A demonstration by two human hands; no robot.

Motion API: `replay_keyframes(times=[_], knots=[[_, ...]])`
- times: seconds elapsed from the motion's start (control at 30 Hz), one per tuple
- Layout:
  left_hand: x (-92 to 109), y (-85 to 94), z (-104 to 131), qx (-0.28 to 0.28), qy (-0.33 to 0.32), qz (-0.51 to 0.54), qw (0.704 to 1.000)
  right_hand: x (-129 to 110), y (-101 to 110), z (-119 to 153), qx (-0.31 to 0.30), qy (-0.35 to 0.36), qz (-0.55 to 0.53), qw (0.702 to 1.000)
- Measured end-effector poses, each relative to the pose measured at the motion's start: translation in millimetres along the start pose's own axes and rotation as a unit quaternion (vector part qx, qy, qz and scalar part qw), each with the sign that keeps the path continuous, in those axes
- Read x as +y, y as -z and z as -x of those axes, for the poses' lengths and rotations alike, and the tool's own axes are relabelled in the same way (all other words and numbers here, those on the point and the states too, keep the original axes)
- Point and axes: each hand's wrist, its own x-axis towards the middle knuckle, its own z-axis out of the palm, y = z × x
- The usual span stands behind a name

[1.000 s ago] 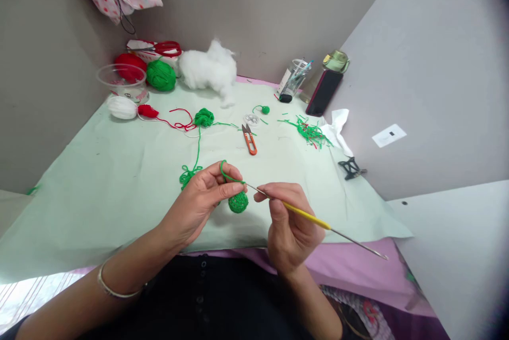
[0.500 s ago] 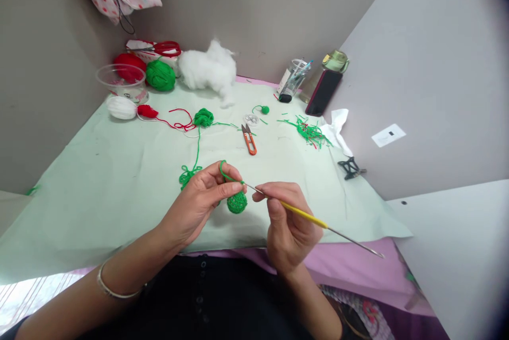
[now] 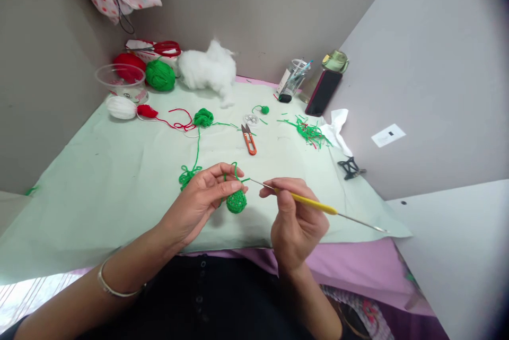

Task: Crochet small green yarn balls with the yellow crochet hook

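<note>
3 gry walls (image 3: 258, 6) around lt-grn cloth (image 3: 127, 175) atop pink cloth (image 3: 358, 260), hook (image 3: 314, 203) above.

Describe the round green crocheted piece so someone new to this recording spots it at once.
Start with the big pale green cloth. Near its front edge, the left hand holds the round green crocheted piece, left of the yellow-and-metal crochet hook. Unlike the loose green yarn tangle beyond that hand, it is compact, visibly stitched and held.

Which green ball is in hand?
The round crocheted green ball, held by the left hand; the large wound green yarn ball and tiny green ball lie farther back, untouched.
</note>
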Motion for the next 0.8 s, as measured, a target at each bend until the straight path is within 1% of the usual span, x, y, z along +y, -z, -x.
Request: replay_keyframes(times=[0.07,0.1,0.2,0.27,0.33,0.4,0.47,0.5,0.6,0.67,0.8], knots=[[-0.1,-0.3,-0.2,0.001,0.003,0.002,1.0,-0.1,0.1,-0.3,0.009,-0.017,-0.019,1.0],[-0.4,-0.2,-0.6,0.0,0.004,0.002,1.0,-0.4,0.2,0.0,0.003,-0.016,-0.01,1.0],[-1.2,0.2,-1.9,0.004,0.003,0.005,1.0,-1.7,0.9,1.2,-0.033,0.025,0.043,0.998],[-1.3,0.6,-2.5,0.009,0.0,0.007,1.0,-2.0,1.6,0.8,-0.03,0.025,0.039,0.999],[-1.0,0.7,-2.6,0.013,0.001,0.005,1.0,-1.0,2.4,-1.0,0.005,-0.032,-0.015,0.999],[-0.5,0.5,-2.5,0.012,0.005,0.002,1.0,0.8,3.2,-3.1,0.033,-0.104,-0.074,0.991],[0.0,0.0,-2.6,0.011,0.008,0.002,1.0,2.5,3.5,-4.2,0.034,-0.142,-0.107,0.983],[0.1,-0.3,-2.8,0.01,0.007,0.001,1.0,2.9,3.4,-4.1,0.028,-0.144,-0.115,0.982],[0.2,-0.6,-3.2,0.008,0.003,-0.005,1.0,1.7,2.1,-2.3,0.0,-0.113,-0.119,0.986],[0.2,-0.5,-3.2,0.011,0.004,-0.012,1.0,-1.2,1.1,-1.5,-0.005,-0.079,-0.109,0.991],[0.4,-0.1,-3.0,0.018,0.006,-0.017,1.0,-7.6,0.6,-3.3,0.046,0.006,-0.047,0.998]])
